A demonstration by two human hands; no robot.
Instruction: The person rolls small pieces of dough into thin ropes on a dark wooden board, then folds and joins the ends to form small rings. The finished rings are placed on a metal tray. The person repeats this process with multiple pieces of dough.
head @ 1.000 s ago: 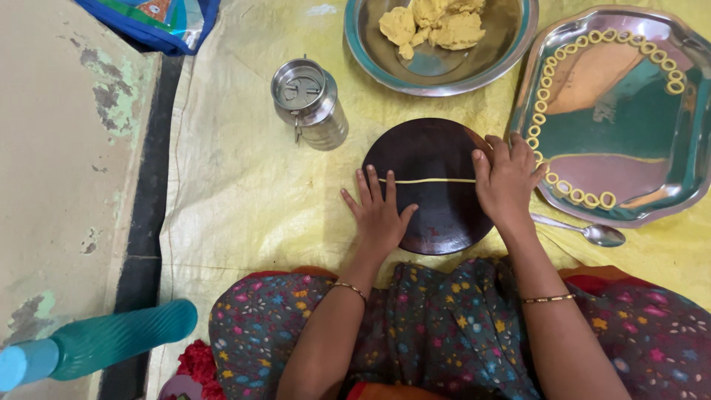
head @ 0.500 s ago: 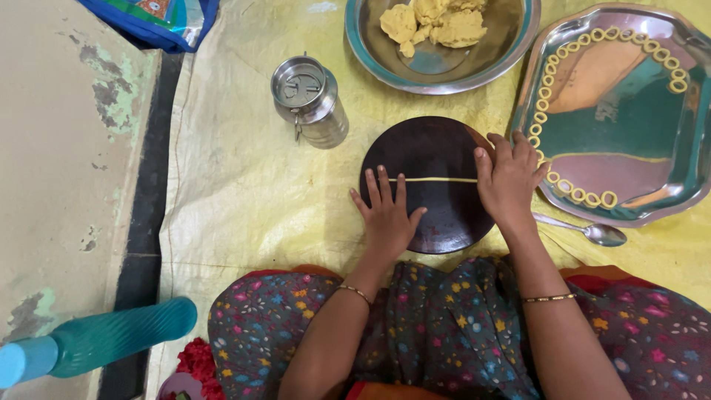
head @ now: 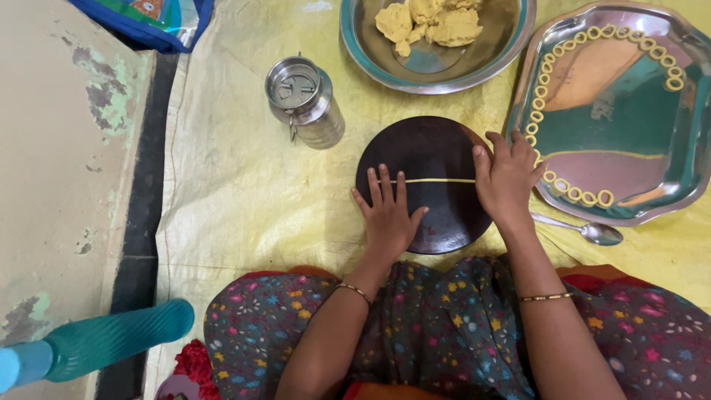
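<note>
A round dark wooden board [head: 433, 148] lies on a yellow sheet in front of me. Across it stretches a thin yellow strand of dough [head: 437, 180]. My left hand [head: 386, 211] lies flat with its fingers spread, fingertips on the strand's left end. My right hand [head: 507, 178] presses flat on the strand's right end at the board's edge. Neither hand grips anything. Behind the board, a steel bowl [head: 385, 70] holds lumps of yellow dough [head: 429, 21].
A steel tray [head: 629, 133] at the right carries several small dough rings [head: 574, 194] along its rim. A spoon [head: 592, 231] lies below it. A small lidded steel can [head: 305, 100] stands left of the board. A teal plastic object [head: 96, 342] is at the lower left.
My left hand has slid a little forward over the strand, and the strand looks slightly longer. My right hand has hardly moved.
</note>
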